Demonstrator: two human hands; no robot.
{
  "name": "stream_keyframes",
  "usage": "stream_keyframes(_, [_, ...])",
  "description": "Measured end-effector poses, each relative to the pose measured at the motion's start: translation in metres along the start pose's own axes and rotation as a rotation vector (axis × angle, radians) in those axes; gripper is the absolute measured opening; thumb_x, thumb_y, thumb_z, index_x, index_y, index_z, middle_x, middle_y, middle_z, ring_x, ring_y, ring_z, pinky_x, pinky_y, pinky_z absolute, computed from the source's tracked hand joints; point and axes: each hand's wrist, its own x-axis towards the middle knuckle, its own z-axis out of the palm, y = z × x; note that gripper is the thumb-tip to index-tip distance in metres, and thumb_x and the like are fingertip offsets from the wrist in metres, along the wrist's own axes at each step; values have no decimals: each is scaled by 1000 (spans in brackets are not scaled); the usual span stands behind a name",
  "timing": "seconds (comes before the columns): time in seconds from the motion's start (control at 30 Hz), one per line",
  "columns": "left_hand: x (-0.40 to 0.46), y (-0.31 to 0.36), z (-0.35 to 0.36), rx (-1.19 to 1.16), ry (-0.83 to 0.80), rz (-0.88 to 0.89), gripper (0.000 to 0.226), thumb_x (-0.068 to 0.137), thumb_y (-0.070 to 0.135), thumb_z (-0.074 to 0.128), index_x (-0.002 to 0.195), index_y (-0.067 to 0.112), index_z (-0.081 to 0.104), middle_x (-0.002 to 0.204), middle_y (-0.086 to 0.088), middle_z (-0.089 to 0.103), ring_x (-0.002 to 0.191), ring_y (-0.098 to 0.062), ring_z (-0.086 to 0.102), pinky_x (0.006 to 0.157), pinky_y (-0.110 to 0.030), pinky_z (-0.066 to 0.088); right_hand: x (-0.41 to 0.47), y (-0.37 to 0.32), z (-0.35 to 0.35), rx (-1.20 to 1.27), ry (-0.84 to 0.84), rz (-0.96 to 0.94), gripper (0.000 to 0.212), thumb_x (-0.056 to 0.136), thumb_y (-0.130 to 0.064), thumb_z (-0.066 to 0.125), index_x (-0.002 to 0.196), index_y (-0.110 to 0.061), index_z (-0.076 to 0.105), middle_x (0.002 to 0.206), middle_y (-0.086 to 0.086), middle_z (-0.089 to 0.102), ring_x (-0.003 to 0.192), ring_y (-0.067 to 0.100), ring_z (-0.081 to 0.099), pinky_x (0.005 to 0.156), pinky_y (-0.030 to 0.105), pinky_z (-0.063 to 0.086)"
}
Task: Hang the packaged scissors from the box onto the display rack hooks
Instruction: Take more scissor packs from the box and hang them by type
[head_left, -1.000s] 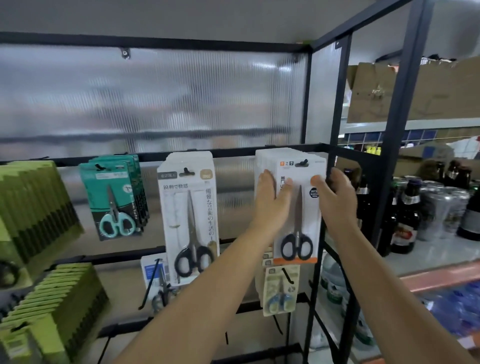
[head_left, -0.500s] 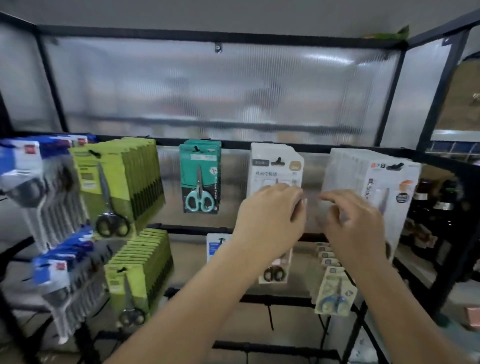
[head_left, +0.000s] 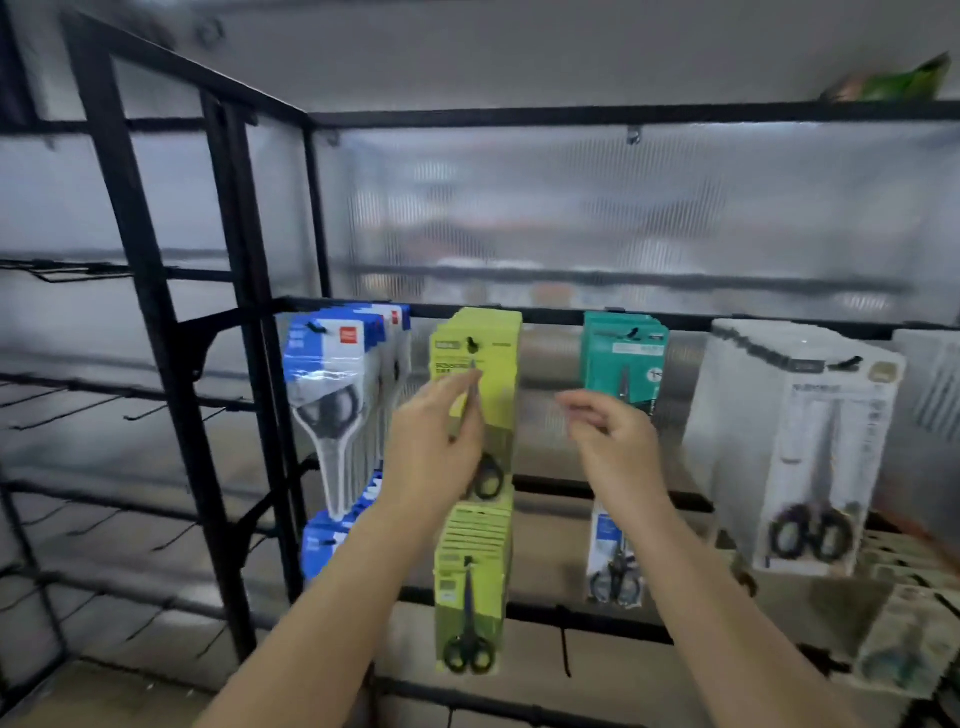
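Left hand: our left hand (head_left: 434, 447) is raised in front of the upper yellow-green stack (head_left: 480, 374), fingers loosely curved; blur keeps us from telling whether it pinches a pack or only touches the front one.
Right hand: our right hand (head_left: 608, 441) hovers in the gap between that stack and the teal stack (head_left: 623, 353), fingers half curled round nothing we can make out.
What has changed: a second ago both hands pressed the white pack at the right end of the rack; half a second ago they were drawing off it. Now our view has swung left and the hands sit at the yellow-green hook.
What that means: we judge the white pack hung and finished with, and the hands free either to square up this stack or to go back to the box for another pack.
Task's thing: the packaged scissors in sight all hang on rack hooks; the box is out of view.
Count, upper row: four stacks, namely blue-and-white (head_left: 337, 374), yellow-green, teal, and white (head_left: 800, 441); something pale at the right edge is too cut off to name.
Count, lower row: a blue stack (head_left: 324, 540), a second yellow-green stack (head_left: 470, 582), and one blue-topped pack (head_left: 613, 556); blurred packs lie further right.
Bare hooks: several on the left rack bay (head_left: 67, 405), too blurred to count.
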Motion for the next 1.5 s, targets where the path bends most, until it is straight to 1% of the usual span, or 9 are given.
stream_keyframes(0.27, [96,-64,8,-807,-127,-835,50,95,56,37,122,19,57,118,0,61,116,-20,52,103,-36,34,85,-32,61,380,81,562,62,95,-57,32,137,-12,41,129,7,50,123,25,46,98,34,35])
stream_keyframes(0.4, [103,-76,19,-966,-384,-731,70,90,71,18,100,19,66,100,-4,72,90,-16,69,88,-39,47,101,-20,74,559,-118,607,68,86,-72,24,96,-15,60,117,14,63,113,31,57,104,44,39])
stream_keyframes(0.5, [110,-76,23,-970,-345,-721,66,91,70,18,110,24,60,110,-5,69,98,-22,68,101,-46,43,108,-11,75,507,-64,603,74,85,-74,23,120,-17,55,129,8,56,125,33,49,109,47,34])
stream_keyframes(0.63, [118,-76,34,-918,-330,-760,67,87,73,26,89,24,71,78,-4,75,76,-21,73,63,-34,56,117,-6,78,531,-50,632,85,80,-79,20,126,-16,55,127,17,58,117,32,55,105,47,38])
stream_keyframes(0.73, [129,-77,38,-926,-233,-886,68,84,75,34,111,18,58,86,-11,74,91,-30,68,82,-44,53,129,-6,76,509,37,667,91,79,-80,21,139,-15,39,130,17,56,118,33,55,104,45,41])
stream_keyframes(0.87, [143,-76,49,-999,-346,-814,56,90,68,30,77,19,53,54,-1,69,53,-19,69,43,-26,52,145,-7,80,506,-107,630,85,80,-80,15,82,-14,69,77,10,74,67,26,71,68,36,55])
stream_keyframes(1.1, [153,-89,56,-922,-368,-740,60,88,72,23,91,25,60,78,-3,75,70,-20,73,70,-35,51,157,4,76,523,-201,557,76,83,-76,13,80,-17,61,72,5,73,65,19,70,74,35,52])
stream_keyframes(1.23, [140,-93,46,-966,-368,-813,74,89,72,23,145,26,36,142,-13,47,126,-32,48,107,-50,34,144,5,71,583,-178,565,73,85,-74,15,70,-20,62,76,-2,72,68,12,67,71,33,48])
stream_keyframes(1.5, [126,-79,28,-967,-465,-692,68,90,71,15,92,27,67,93,-2,73,93,-20,65,90,-41,43,121,-15,73,691,-268,503,84,85,-74,13,118,-11,57,118,19,63,110,33,59,96,48,43])
